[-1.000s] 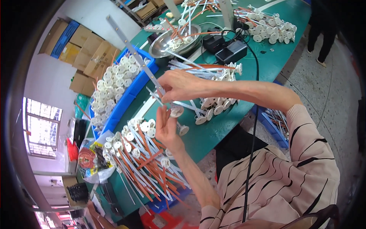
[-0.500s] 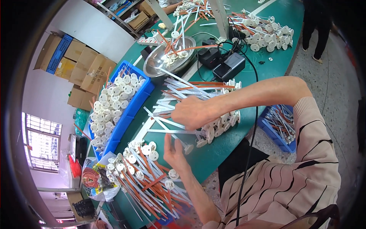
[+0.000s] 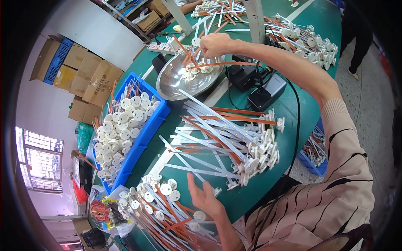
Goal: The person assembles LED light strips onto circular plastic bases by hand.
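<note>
My right hand (image 3: 215,45) reaches over the far rim of an oval metal bowl (image 3: 165,79). Its fingers are curled closed beside strips with white discs; what they grip, if anything, is hidden. Orange strips and white discs (image 3: 205,68) lie in the bowl. Nearer to me, my left hand (image 3: 206,197) is open, thumb and fingers apart, with nothing visibly held. It hovers beside the ends of a spread pile of white and orange strips (image 3: 209,140), whose disc ends (image 3: 259,154) point right. Another bundle of strips and discs (image 3: 167,213) lies left of that hand.
A blue bin (image 3: 138,152) heaped with white discs stands at the left. Black power adapters (image 3: 266,92) and cables lie right of the bowl. More strip piles (image 3: 310,39) are farther back by a white post (image 3: 254,21). Another blue bin (image 3: 314,144) is below the table's right edge.
My right hand has left the middle strip pile and moved away from me to the bowl. My left hand stays low, its fingers now spread. The view has shifted slightly.
</note>
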`<state>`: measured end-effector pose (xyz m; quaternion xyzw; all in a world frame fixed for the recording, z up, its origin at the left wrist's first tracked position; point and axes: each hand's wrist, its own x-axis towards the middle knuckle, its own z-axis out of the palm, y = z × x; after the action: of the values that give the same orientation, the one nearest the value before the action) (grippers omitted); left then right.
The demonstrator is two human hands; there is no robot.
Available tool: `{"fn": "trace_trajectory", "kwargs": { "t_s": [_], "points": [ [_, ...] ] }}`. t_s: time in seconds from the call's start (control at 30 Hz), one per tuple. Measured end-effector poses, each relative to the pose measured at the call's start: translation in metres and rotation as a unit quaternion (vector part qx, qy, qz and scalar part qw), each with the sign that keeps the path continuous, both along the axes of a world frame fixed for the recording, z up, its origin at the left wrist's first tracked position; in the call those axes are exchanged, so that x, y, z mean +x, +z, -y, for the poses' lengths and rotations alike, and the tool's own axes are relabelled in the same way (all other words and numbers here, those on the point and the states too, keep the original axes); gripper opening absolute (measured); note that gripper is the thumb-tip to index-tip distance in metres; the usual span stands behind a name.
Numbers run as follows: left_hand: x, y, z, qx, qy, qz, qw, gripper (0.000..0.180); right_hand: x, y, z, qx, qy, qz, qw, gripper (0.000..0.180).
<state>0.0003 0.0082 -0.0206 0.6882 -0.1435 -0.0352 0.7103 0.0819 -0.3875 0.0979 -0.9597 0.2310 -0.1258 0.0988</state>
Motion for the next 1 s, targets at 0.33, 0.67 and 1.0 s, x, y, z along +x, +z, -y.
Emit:
{"fn": "trace_trajectory", "kwargs": {
  "t_s": [0.33,0.67,1.0],
  "points": [
    [0.0,0.0,0.001,0.068,-0.001,0.038,0.997,0.05,0.051,-0.027,0.033,0.062,0.13,-0.176,0.974,0.027],
    [0.0,0.0,0.001,0.079,0.004,0.042,0.996,0.052,0.068,-0.033,0.042,-0.189,0.105,-0.15,0.965,0.084],
    [0.0,0.002,0.006,0.074,0.016,0.022,0.997,0.052,0.11,-0.065,0.045,-0.318,0.183,-0.112,0.924,0.081]
  ]
}}
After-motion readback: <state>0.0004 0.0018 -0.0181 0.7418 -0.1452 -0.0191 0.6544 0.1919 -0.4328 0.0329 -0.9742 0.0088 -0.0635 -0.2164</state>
